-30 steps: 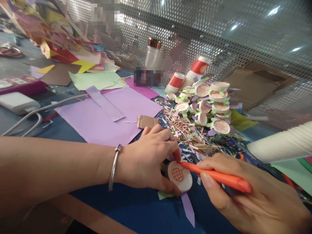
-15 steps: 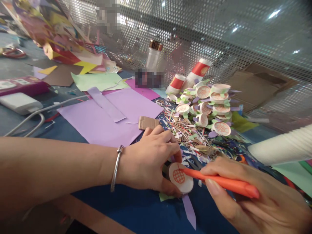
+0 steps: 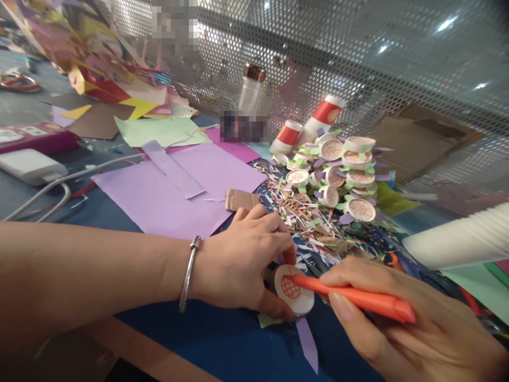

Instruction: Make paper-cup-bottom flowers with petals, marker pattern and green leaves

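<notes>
My left hand (image 3: 250, 260) grips a small cut-down paper cup (image 3: 304, 300) by its sides, with the white round base facing me. An orange grid inside a circle is drawn on that base. A purple paper strip (image 3: 307, 345) and a bit of green paper (image 3: 270, 320) stick out from the cup. In my right hand (image 3: 382, 313) is an orange marker (image 3: 366, 300), its tip touching the drawn grid. Behind them stands a pile of similar cup pieces (image 3: 360, 209) with orange grids and green and purple paper tabs.
Paper scraps (image 3: 302, 212) lie before the pile. Purple paper sheets (image 3: 131, 196) and a small cardboard piece (image 3: 242, 200) are left of it. Stacked red-and-white cups (image 3: 326, 112), a jar (image 3: 251, 93) and a perforated metal panel (image 3: 338, 58) stand behind. White stacked cups (image 3: 457, 239) lie right; a cable (image 3: 99, 167) crosses left.
The marker and my right hand have shifted slightly left, the tip moving across the grid. My left hand still holds the cup in nearly the same spot.
</notes>
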{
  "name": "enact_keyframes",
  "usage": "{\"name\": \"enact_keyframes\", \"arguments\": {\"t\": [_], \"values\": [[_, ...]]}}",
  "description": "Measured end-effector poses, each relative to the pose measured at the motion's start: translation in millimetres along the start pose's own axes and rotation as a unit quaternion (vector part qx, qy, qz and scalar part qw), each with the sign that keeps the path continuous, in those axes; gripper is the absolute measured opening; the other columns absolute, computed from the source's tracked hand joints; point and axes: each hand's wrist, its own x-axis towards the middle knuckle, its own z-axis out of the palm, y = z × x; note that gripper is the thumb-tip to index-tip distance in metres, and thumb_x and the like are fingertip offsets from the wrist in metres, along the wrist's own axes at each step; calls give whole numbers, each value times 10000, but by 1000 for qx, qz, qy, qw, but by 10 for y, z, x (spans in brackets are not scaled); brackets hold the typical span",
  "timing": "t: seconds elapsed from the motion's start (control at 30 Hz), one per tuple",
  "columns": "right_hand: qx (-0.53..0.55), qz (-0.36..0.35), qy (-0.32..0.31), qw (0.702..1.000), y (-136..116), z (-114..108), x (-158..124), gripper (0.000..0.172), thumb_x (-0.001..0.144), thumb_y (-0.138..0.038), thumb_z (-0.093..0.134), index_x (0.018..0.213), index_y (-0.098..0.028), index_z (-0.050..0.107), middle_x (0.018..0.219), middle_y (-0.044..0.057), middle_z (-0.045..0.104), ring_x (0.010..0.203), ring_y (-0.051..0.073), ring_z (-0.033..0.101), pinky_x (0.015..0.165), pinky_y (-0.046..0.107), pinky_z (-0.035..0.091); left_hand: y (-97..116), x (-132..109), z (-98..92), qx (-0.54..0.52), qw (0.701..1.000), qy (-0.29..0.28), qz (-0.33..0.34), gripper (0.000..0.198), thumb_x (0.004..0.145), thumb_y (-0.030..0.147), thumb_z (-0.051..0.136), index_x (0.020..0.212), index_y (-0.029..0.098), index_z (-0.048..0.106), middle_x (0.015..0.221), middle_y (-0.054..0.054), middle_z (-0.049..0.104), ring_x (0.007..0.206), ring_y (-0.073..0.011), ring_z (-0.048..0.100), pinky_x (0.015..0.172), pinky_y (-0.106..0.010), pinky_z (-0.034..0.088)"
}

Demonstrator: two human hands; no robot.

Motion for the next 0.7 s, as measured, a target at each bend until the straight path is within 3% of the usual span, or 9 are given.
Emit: {"name": "enact_keyframes", "arguments": {"t": [0.37, 0.53, 0.7], "values": [[-50, -42, -14, 998, 45, -6, 67, 96, 937, -215, 614, 1009, -233, 675, 885, -28, 740, 723, 117, 708, 825, 203, 580, 5, 3, 24, 10, 1000, 7, -3, 503, 649, 510, 869, 1012, 203, 704, 1130, -82, 619, 1053, -301, 495, 924, -457, 366], [8, -27, 21, 999, 15, -14, 56, 158, 913, -154, 625, 1012, -266, 673, 884, -72, 723, 738, 72, 682, 789, 141, 538, 5, -2, 13, 10, 1000, 7, -1, 493, 655, 501, 871, 1013, 207, 701, 1137, -76, 620, 1059, -299, 492, 913, -448, 364], [45, -11, 18, 999, -25, -23, 64, 159, 905, -134, 605, 951, -268, 677, 847, -88, 712, 694, 48, 660, 714, 121, 513, 8, -12, 6, 8, 1000, 4, 4, 494, 665, 510, 870, 1015, 208, 695, 1131, -72, 616, 1059, -293, 487, 913, -437, 358]]}}
